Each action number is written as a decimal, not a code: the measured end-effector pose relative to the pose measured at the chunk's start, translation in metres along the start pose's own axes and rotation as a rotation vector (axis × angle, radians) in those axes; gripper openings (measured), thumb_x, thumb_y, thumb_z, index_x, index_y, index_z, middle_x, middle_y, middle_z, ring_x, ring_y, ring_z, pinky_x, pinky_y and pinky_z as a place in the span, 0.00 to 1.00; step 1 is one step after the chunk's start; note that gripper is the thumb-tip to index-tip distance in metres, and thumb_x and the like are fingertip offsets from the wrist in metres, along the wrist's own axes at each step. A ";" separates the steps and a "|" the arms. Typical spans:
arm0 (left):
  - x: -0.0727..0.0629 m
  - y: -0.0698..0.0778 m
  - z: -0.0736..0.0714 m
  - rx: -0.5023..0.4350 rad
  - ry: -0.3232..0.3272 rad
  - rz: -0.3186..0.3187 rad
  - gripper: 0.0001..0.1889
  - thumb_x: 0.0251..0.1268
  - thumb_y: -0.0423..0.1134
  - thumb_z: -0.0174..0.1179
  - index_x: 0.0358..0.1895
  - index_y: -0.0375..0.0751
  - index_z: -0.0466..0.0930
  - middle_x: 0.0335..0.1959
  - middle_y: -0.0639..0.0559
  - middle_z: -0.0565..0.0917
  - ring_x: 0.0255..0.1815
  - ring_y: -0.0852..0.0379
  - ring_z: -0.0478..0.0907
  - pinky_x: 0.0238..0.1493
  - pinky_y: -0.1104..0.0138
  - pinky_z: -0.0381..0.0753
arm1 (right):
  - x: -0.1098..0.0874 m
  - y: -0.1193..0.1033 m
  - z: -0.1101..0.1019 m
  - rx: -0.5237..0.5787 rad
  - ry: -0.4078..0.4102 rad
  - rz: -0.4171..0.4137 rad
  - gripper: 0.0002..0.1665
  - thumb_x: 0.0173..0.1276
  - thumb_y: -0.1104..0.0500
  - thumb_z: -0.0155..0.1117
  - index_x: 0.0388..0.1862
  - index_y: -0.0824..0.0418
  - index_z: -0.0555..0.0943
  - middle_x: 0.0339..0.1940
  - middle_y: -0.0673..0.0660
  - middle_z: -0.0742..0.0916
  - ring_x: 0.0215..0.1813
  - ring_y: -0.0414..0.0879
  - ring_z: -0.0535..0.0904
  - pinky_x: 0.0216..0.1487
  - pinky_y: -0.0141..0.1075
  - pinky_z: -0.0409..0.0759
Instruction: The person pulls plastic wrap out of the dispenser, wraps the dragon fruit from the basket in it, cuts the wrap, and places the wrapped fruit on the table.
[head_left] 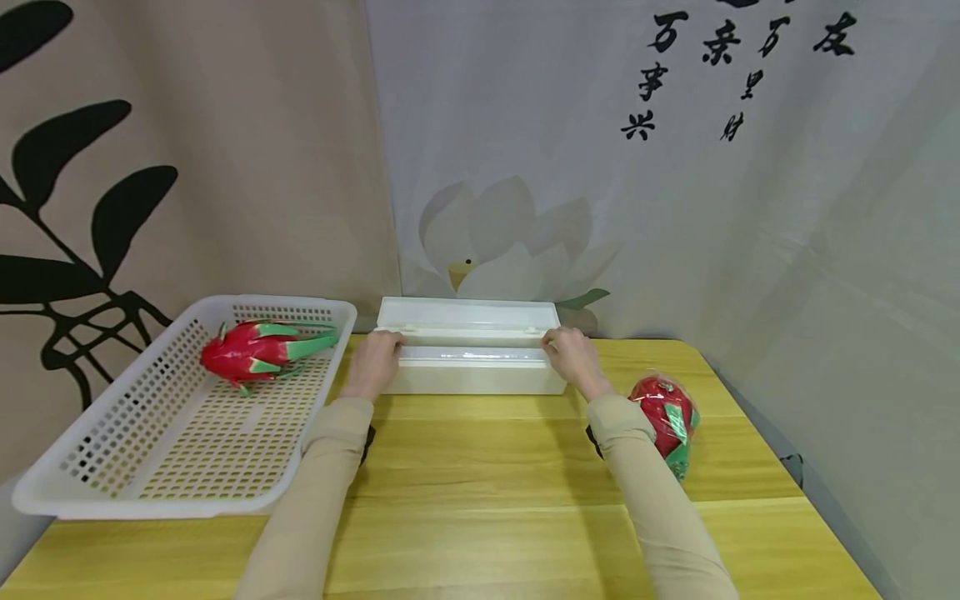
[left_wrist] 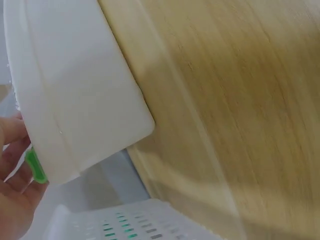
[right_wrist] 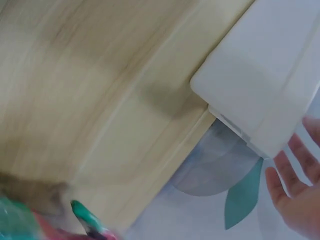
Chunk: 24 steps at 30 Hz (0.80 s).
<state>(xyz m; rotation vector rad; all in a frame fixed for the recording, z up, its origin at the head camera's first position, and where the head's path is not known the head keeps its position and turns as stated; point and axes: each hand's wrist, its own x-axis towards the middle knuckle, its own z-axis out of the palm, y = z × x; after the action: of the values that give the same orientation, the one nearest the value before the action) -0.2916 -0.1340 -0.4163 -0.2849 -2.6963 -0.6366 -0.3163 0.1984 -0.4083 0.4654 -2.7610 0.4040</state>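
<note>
A long white cling film dispenser (head_left: 480, 381) lies on the table against the back cloth, its lid (head_left: 468, 314) tipped back. A shiny strip of film (head_left: 472, 353) runs along its opening. At the dispenser's left end, my left hand (head_left: 375, 365) grips with curled fingers, beside a green tab (left_wrist: 36, 166). My right hand (head_left: 576, 360) holds the right end with thumb and forefinger; its other fingers (right_wrist: 299, 175) spread loosely in the right wrist view. Whether film lies between the fingertips is hidden. By my right forearm sits a red dragon fruit (head_left: 660, 408) wrapped in clear film.
On the left stands a white perforated basket (head_left: 157, 505), with an unwrapped dragon fruit (head_left: 251, 350) inside. The wooden table (head_left: 480, 500) ends just behind the dispenser at a printed cloth (head_left: 510, 150). The table's right edge slants away beyond the wrapped fruit.
</note>
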 end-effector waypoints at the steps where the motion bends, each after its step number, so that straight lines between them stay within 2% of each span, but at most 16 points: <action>1: 0.001 -0.001 0.000 -0.027 0.001 -0.003 0.11 0.66 0.27 0.54 0.46 0.33 0.84 0.44 0.37 0.86 0.40 0.43 0.83 0.32 0.59 0.83 | 0.001 0.001 0.000 0.027 -0.001 0.011 0.09 0.68 0.61 0.60 0.41 0.63 0.85 0.42 0.60 0.87 0.42 0.56 0.82 0.40 0.46 0.83; 4: 0.004 -0.004 0.000 -0.104 0.002 -0.020 0.12 0.66 0.28 0.52 0.47 0.32 0.83 0.41 0.36 0.86 0.27 0.50 0.79 0.25 0.64 0.78 | 0.002 0.002 0.001 0.086 -0.010 0.034 0.10 0.69 0.61 0.58 0.42 0.64 0.84 0.44 0.61 0.87 0.43 0.55 0.83 0.41 0.45 0.82; 7: 0.008 -0.007 0.000 -0.137 -0.009 -0.045 0.15 0.61 0.27 0.51 0.48 0.32 0.82 0.38 0.37 0.85 0.23 0.53 0.74 0.23 0.67 0.73 | 0.003 0.003 0.001 0.114 -0.018 0.048 0.09 0.68 0.62 0.59 0.43 0.65 0.82 0.45 0.62 0.87 0.45 0.56 0.82 0.43 0.46 0.82; 11: 0.010 -0.010 0.002 -0.140 -0.006 -0.075 0.15 0.60 0.26 0.53 0.49 0.32 0.82 0.37 0.37 0.85 0.33 0.48 0.79 0.31 0.62 0.79 | 0.004 0.003 0.003 0.116 -0.031 0.079 0.09 0.66 0.62 0.61 0.44 0.65 0.80 0.46 0.62 0.86 0.48 0.57 0.80 0.48 0.47 0.80; 15: 0.010 -0.014 0.004 -0.144 0.010 -0.084 0.12 0.63 0.27 0.57 0.48 0.29 0.82 0.42 0.33 0.80 0.40 0.42 0.78 0.39 0.56 0.81 | 0.005 0.000 0.005 0.090 -0.029 0.094 0.11 0.65 0.62 0.63 0.45 0.65 0.81 0.44 0.63 0.86 0.47 0.57 0.77 0.48 0.47 0.79; 19: 0.009 -0.019 0.007 -0.141 0.037 -0.091 0.10 0.63 0.31 0.60 0.44 0.28 0.84 0.40 0.35 0.76 0.42 0.42 0.75 0.42 0.56 0.80 | 0.006 0.000 0.009 0.067 -0.023 0.111 0.12 0.65 0.61 0.64 0.44 0.64 0.84 0.39 0.62 0.85 0.43 0.56 0.74 0.45 0.43 0.77; 21: 0.010 -0.021 0.009 -0.135 0.060 -0.073 0.09 0.63 0.32 0.60 0.41 0.29 0.85 0.38 0.35 0.76 0.41 0.43 0.74 0.41 0.56 0.79 | 0.007 0.001 0.011 0.067 -0.012 0.116 0.10 0.65 0.61 0.65 0.42 0.64 0.86 0.36 0.62 0.84 0.42 0.56 0.73 0.45 0.43 0.74; 24: 0.011 -0.023 0.010 -0.125 0.088 -0.047 0.09 0.62 0.33 0.62 0.39 0.30 0.86 0.37 0.35 0.78 0.42 0.42 0.74 0.44 0.55 0.74 | 0.007 0.005 0.014 0.109 0.020 0.108 0.08 0.64 0.61 0.65 0.38 0.64 0.87 0.35 0.62 0.84 0.41 0.56 0.74 0.52 0.47 0.70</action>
<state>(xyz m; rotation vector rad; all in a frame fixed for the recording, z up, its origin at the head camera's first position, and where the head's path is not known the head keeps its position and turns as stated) -0.3105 -0.1477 -0.4299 -0.2204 -2.5910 -0.8146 -0.3282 0.1969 -0.4200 0.3366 -2.7630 0.5843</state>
